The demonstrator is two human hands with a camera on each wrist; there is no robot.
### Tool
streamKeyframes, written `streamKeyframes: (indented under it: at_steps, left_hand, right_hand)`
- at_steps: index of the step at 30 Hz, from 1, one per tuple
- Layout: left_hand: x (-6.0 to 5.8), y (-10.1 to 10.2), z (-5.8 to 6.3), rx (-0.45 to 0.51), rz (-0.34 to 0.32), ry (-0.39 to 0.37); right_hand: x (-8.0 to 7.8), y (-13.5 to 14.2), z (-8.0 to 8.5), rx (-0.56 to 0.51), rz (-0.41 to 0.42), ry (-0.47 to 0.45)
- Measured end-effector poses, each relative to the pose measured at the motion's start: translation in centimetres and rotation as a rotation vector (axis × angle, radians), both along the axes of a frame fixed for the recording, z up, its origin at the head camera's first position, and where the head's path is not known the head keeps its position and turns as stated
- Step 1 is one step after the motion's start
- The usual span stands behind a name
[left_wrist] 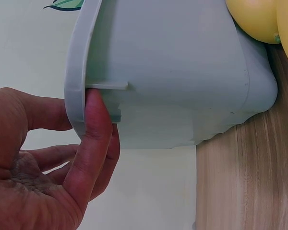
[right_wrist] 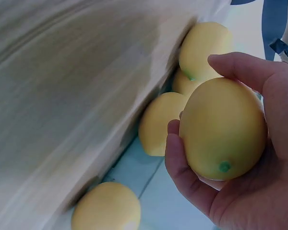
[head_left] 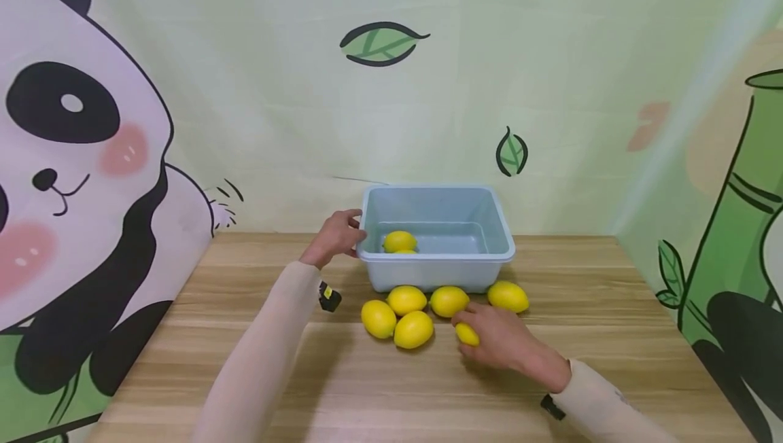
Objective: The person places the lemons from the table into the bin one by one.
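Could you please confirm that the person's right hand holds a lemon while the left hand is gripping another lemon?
Not quite: the part about the left hand is wrong. The left wrist view shows it gripping the rim of the light-blue tub instead. The right hand does hold a lemon, as you say.
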State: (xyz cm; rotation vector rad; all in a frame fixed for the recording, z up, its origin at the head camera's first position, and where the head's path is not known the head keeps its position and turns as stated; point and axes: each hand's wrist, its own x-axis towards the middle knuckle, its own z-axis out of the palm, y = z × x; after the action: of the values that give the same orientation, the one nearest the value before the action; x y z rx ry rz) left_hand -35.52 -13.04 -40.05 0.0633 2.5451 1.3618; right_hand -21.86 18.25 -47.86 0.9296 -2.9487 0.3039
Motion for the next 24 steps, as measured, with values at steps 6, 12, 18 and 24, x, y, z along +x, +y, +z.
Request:
streamKeyframes:
  at_steps: [6, 12, 18, 24]
  left_hand:
    - [0.0, 0.0, 0.0, 0.005, -0.003, -0.001]
    - [0.0, 0.0, 0.0, 0.009, 0.005, -0.01]
    - [0.0, 0.1, -0.1, 0.006, 0.002, 0.001]
    - [0.0, 0.0, -0.1, 0.01, -0.002, 0.007]
  right_hand:
    - [0.1, -0.1, 0.9, -0.003, -0.026, -0.012]
    - [0.1, -0.2, 2.4, 0.005, -0.061, -0.005]
    - [0.0, -0.3, 3.9, 0.004, -0.059, 0.072]
    - [-0.7, -0.4, 5.3, -0.059, -0.031, 0.133]
